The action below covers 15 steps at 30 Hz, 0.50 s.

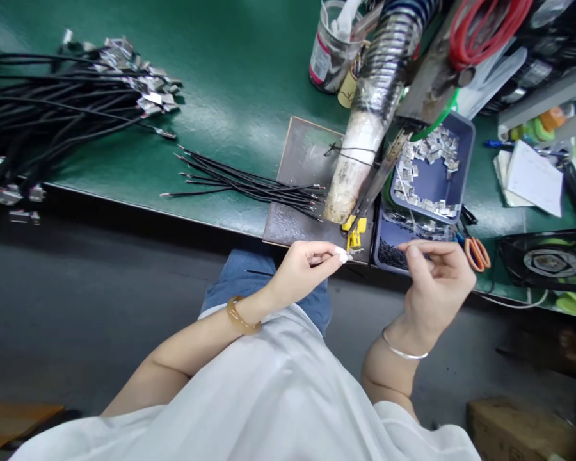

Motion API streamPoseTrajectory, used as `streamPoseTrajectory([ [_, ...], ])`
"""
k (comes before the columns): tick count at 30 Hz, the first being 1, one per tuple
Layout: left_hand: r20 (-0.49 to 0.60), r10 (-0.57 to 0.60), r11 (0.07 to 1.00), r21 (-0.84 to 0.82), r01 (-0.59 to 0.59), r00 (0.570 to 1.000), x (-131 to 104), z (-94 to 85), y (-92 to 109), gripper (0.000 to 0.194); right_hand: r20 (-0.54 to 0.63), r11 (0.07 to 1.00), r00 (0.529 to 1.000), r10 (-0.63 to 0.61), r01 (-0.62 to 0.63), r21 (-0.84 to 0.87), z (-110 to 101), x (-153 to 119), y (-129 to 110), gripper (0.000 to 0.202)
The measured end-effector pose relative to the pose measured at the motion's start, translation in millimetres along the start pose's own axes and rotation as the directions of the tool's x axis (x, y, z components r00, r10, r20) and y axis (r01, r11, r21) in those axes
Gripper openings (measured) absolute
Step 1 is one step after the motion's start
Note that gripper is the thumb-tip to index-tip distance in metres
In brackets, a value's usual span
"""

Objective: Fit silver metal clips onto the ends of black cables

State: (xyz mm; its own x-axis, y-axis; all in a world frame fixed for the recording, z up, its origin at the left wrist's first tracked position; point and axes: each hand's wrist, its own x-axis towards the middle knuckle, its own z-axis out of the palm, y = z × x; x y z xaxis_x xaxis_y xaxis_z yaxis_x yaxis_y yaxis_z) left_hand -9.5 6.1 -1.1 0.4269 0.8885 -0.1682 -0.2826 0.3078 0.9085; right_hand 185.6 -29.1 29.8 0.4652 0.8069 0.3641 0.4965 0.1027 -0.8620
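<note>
- Holding small silvery metal piece (357, 251) in left fingers (319, 248) just below yellow plastic fixture (354, 239), presumably for steadiness.
- Pinching narrowly with right fingers (415, 257) near blue plastic bin (377, 243); cannot tell whether loaded.

The table (230, 38) is green, the cables (240, 181) at centre black, the fixture (354, 233) yellow, the upper-right coil (459, 54) red, the hose (383, 77) silver with dark rings, the shirt (269, 403) white.

bench top (230, 45): smooth, glossy | short cables (254, 186): smooth, plastic-looking, dull sheen | held piece (356, 251): bright metal | connector shells (433, 148): shiny metal | tray (468, 150): smooth plastic | hose (394, 48): glossy, ribbed | notes (536, 178): paper | shirt (269, 390): matt cloth | carton (513, 435): matt cardboard
</note>
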Motion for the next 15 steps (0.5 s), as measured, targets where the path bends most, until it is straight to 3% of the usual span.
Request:
streamPoseTrajectory([
  [2,-0.057,0.056,0.997,0.064,-0.053,0.997,0,1.0,-2,0.017,0.104,0.994,0.994,0.033,-0.043,0.100,4,-17,-8,0.009],
  [5,-0.087,0.123,0.977,0.187,-0.105,0.989,-1,3.3,-5,0.011,0.223,0.987,0.969,0.105,-0.128,0.092,17,-35,-11,0.004],
  [9,-0.084,0.213,0.921,0.348,-0.172,0.973,-4,6.2,-9,0.001,0.195,0.992,0.973,0.122,-0.128,0.019,33,-44,-5,0.013],
  [15,-0.042,0.333,0.833,0.482,-0.273,0.942,-8,7.0,-11,0.006,0.231,0.995,0.969,0.089,-0.099,0.030,37,-42,-2,0.020],
])
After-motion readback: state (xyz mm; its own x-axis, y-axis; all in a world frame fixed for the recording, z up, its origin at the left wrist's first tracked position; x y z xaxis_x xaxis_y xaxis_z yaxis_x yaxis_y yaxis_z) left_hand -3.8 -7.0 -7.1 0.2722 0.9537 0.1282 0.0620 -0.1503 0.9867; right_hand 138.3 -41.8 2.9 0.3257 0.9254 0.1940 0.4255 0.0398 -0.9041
